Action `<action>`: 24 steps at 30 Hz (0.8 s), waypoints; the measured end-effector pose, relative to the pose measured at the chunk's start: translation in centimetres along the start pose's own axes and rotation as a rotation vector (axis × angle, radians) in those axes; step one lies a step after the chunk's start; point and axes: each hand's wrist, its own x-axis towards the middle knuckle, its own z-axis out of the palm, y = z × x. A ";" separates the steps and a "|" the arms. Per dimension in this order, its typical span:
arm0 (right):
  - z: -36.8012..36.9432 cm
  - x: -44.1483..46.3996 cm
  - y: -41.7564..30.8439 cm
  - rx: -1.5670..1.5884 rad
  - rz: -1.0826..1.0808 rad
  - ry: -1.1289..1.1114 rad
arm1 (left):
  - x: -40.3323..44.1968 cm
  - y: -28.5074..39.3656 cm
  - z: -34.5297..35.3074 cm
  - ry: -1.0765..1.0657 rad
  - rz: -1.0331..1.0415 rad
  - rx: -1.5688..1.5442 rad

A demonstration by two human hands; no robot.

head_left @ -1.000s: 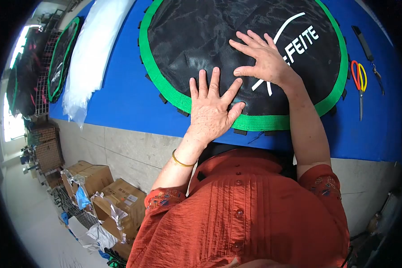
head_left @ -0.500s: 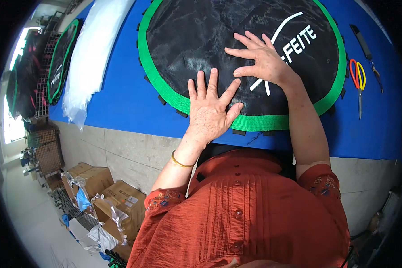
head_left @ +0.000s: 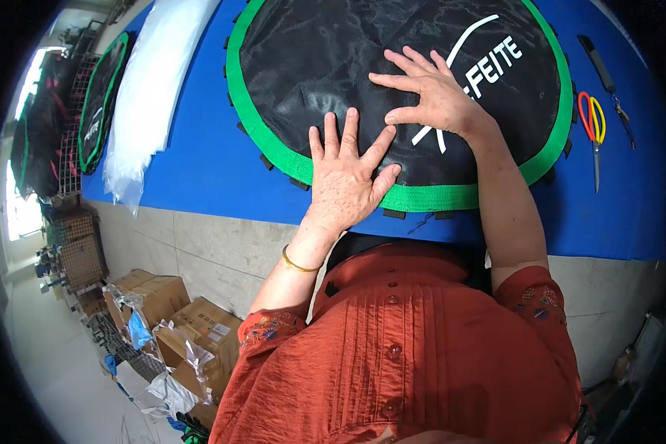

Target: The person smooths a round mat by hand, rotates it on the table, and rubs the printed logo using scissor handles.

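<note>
A round black mesh mat (head_left: 311, 52) with a green border and white lettering lies on the blue table (head_left: 222, 159). Small black tabs stick out around its edge. My left hand (head_left: 344, 181) rests with spread fingers on the mat's near part, its palm over the green border. Farther in, my right hand (head_left: 436, 92) lies on the black mesh, fingers spread, covering part of the white print. The thumb of my right hand is close to the index finger of my left hand. Neither hand holds anything.
Scissors (head_left: 594, 137) with red and yellow handles and a black-handled tool (head_left: 598, 65) lie at the table's right. Clear plastic sheets (head_left: 152, 96) are on the left. Cardboard boxes (head_left: 200, 329) stand on the floor, lower left. Another green-edged mat (head_left: 100, 111) is at the far left.
The mat and both hands appear slightly higher and farther left in view. The fingers of both hands stay spread on the mat.
</note>
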 end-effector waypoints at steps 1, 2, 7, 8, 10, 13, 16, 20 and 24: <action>0.0 0.0 0.0 -0.001 0.006 -0.005 | 0.0 0.0 0.0 0.000 0.004 0.002; 0.0 0.1 -0.1 -0.003 0.014 -0.010 | -0.1 -0.1 0.0 0.000 0.016 0.002; 0.3 0.0 0.0 -0.003 0.013 0.025 | -0.6 -0.4 -0.4 -0.001 0.078 -0.012; 0.4 0.0 0.1 -0.009 0.004 0.036 | -0.9 -0.5 -0.4 -0.016 0.095 -0.035; 0.7 0.0 0.3 -0.016 0.009 0.049 | -1.4 -0.7 -0.4 -0.044 0.129 -0.083; 1.0 0.1 0.5 -0.026 0.008 0.068 | -2.2 -0.6 -0.9 -0.051 0.141 -0.107; 1.1 0.1 0.4 -0.052 0.028 0.059 | -2.3 -0.4 -0.8 -0.048 0.137 -0.116; 0.9 0.1 0.4 -0.042 0.022 0.051 | -2.3 -0.3 -0.8 -0.041 0.139 -0.111; 0.8 0.1 0.3 -0.029 0.020 0.047 | -2.3 -0.2 -0.7 -0.047 0.129 -0.098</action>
